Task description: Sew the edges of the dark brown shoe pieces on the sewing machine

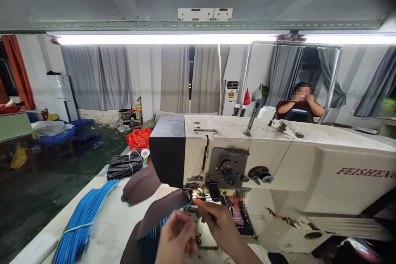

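Observation:
A dark brown cut panel (pixel 165 210) with blue piping along its edge lies with its tip under the needle area of a white sewing machine (pixel 287 165). My right hand (pixel 218 225) reaches in from the right, its fingertips closed on the panel's tip beside the presser foot. A small dark shape shows within its curled fingers; I cannot tell what it is. In front of the panel my left hand (pixel 177 235) is raised, fingers curled with thumb and forefinger together, slightly blurred. Whatever it pinches, if anything, is hidden. More blue-edged brown panels (pixel 133 243) lie beneath.
A tied bundle of blue piping (pixel 86 218) lies on the white table at left. Behind it are stacked brown panels (pixel 142 185), a black bundle (pixel 125 166) and a red plastic bag (pixel 138 138). A phone (pixel 243 218) stands under the machine arm. Another person (pixel 300 105) sits beyond.

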Demonstrator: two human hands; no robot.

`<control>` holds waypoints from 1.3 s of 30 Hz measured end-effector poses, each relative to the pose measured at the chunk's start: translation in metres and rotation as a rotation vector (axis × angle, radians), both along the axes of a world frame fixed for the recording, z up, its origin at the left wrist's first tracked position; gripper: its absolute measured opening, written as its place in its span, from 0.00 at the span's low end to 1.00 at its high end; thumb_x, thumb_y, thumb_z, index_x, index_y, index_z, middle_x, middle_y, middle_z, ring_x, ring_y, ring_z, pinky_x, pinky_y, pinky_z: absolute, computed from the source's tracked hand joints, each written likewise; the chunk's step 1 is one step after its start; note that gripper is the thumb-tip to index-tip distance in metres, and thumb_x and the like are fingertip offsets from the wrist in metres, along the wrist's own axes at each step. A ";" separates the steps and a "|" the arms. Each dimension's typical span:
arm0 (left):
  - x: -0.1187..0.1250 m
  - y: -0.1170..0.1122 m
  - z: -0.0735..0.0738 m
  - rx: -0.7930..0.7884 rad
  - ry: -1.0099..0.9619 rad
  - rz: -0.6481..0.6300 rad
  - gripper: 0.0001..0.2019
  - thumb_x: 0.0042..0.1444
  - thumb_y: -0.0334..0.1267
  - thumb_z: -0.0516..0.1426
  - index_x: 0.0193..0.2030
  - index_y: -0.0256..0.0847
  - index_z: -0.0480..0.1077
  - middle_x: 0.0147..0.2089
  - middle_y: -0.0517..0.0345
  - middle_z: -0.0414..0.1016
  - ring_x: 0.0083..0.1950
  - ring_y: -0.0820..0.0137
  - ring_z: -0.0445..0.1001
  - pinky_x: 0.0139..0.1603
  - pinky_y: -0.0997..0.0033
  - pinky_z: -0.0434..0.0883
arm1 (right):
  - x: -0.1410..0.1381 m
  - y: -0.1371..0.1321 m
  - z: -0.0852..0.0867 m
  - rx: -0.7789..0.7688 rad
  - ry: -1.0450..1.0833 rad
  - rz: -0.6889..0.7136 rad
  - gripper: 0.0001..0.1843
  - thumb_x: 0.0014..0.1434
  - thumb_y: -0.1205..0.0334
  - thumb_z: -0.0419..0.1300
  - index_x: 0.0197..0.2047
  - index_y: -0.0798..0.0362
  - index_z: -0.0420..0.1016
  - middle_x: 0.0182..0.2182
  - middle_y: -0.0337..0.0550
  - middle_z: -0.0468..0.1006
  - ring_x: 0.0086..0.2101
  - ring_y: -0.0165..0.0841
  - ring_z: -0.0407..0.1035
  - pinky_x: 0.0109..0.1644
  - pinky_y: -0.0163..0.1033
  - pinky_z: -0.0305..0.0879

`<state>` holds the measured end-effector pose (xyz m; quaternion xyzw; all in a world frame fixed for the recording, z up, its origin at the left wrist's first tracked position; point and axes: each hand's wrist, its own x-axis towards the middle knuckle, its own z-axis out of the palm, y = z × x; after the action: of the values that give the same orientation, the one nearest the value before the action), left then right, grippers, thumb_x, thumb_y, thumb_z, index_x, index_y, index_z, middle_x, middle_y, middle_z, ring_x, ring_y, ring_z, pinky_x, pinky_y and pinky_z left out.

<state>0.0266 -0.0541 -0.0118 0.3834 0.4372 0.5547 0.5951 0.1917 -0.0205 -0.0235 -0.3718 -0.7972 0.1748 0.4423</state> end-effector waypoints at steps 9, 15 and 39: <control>-0.078 0.071 0.057 -0.056 0.394 -0.469 0.12 0.30 0.32 0.69 0.27 0.36 0.76 0.22 0.61 0.76 0.24 0.69 0.71 0.25 0.75 0.65 | 0.000 0.001 -0.003 -0.007 -0.008 -0.009 0.19 0.63 0.64 0.50 0.52 0.52 0.76 0.24 0.41 0.78 0.25 0.32 0.71 0.33 0.34 0.69; -0.053 0.022 0.030 -0.044 0.177 -0.414 0.15 0.39 0.41 0.67 0.33 0.38 0.72 0.28 0.59 0.78 0.26 0.72 0.74 0.29 0.75 0.68 | 0.001 0.006 -0.007 -0.033 -0.038 -0.034 0.19 0.64 0.61 0.50 0.52 0.51 0.76 0.25 0.41 0.78 0.26 0.32 0.71 0.31 0.34 0.68; -0.047 -0.008 0.026 -0.079 -0.161 -0.280 0.30 0.32 0.35 0.70 0.48 0.43 0.72 0.39 0.53 0.79 0.40 0.59 0.77 0.44 0.62 0.71 | 0.008 0.006 -0.015 -0.022 -0.040 -0.075 0.19 0.64 0.55 0.52 0.54 0.46 0.75 0.22 0.41 0.77 0.23 0.32 0.70 0.28 0.34 0.70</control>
<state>-0.0202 -0.0625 0.0142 0.3711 0.3519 0.4775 0.7145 0.1992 -0.0148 -0.0385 -0.4097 -0.7894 0.1596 0.4284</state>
